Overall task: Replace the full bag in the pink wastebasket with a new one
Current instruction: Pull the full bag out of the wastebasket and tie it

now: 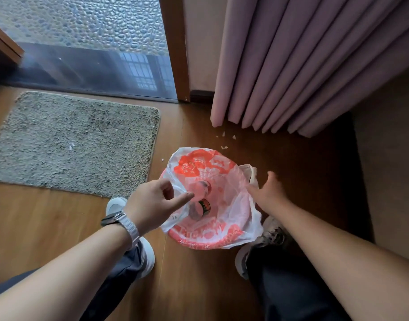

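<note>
Left hand (150,201), metal-banded wristwatch (120,222) at the wrist: index finger out over the bag's left edge, other fingers curled; whether it pinches the film cannot be told. Right hand (269,193): fingers spread, released, at the right edge. White plastic bag with orange-red print (205,167) lines the round pink wastebasket (173,235) on the brown wooden floor (187,126). Beyond it are a grey shaggy mat (78,142) and a pink pleated curtain (303,66).

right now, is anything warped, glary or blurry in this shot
Head view: wide-angle distortion slants the door frame and curtain; the glass door carries a window reflection; left hand and right hand look slightly soft; no hard shadows.
</note>
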Demonstrator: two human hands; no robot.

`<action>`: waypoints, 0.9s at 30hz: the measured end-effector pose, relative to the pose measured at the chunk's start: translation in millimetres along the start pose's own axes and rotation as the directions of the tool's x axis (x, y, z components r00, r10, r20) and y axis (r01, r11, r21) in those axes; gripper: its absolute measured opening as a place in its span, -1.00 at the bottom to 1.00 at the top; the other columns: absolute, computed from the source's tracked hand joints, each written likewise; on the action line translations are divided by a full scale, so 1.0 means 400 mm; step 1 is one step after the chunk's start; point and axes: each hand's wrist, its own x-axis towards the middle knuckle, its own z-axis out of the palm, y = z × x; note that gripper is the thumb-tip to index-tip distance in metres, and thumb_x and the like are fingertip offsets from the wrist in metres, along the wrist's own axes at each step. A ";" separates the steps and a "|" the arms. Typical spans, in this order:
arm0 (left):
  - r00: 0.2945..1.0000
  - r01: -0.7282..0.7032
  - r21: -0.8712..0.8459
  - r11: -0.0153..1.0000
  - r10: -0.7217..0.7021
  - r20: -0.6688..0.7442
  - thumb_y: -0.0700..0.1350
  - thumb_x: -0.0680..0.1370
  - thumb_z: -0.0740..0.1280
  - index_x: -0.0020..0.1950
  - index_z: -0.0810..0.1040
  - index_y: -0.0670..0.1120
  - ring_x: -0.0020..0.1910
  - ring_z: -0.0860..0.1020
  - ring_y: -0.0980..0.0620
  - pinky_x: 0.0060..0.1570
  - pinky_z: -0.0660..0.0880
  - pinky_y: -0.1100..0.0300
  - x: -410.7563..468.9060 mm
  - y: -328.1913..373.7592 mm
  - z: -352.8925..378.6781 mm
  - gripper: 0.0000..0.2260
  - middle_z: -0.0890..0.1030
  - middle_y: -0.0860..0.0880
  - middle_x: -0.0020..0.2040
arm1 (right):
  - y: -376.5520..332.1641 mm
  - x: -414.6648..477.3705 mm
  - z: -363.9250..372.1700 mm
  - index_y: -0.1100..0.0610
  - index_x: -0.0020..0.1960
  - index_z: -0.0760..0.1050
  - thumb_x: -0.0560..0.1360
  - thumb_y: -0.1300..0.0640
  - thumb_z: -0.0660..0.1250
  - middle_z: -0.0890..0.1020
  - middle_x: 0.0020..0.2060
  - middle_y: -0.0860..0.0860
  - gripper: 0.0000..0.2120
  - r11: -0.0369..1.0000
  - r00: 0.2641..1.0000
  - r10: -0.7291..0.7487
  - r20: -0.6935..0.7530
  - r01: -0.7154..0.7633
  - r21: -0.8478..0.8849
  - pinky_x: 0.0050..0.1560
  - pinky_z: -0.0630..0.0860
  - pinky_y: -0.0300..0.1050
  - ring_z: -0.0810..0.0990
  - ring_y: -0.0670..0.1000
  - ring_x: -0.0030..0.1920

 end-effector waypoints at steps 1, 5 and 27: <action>1.000 0.008 0.026 1.000 -0.008 0.011 0.42 0.31 0.36 -0.41 0.38 -0.04 -0.46 0.44 0.09 -0.45 0.32 0.15 -0.005 -0.001 0.001 -0.47 0.47 0.06 -0.48 | 0.002 0.012 0.001 0.22 0.45 0.23 0.48 -0.17 0.33 0.42 0.34 0.19 -0.29 1.000 0.999 0.028 0.031 -0.029 0.009 0.13 0.51 0.01 0.47 0.20 0.27; 1.000 -0.015 0.088 0.996 0.013 0.023 0.52 0.21 0.23 -0.36 0.46 -0.01 -0.38 0.50 0.16 -0.39 0.45 0.15 -0.020 -0.005 0.010 -0.43 0.53 0.10 -0.41 | 0.005 0.020 0.016 0.14 -0.10 0.46 0.53 0.04 0.26 0.57 -0.19 0.07 -0.84 1.000 1.000 -0.005 0.020 0.005 0.003 -0.39 0.32 -0.21 0.51 0.03 -0.27; 0.974 -0.223 0.298 0.928 0.221 0.041 -0.03 0.42 0.28 -0.06 0.59 -0.17 -0.36 0.54 -0.20 -0.40 0.47 0.04 -0.016 -0.016 0.085 -0.75 0.55 -0.10 -0.35 | -0.157 -0.174 -0.108 0.15 -0.34 0.35 0.46 0.13 0.32 0.40 -0.41 -0.04 -0.75 0.647 0.653 -0.749 -0.109 0.757 0.088 -0.41 0.37 -0.02 0.40 0.00 -0.36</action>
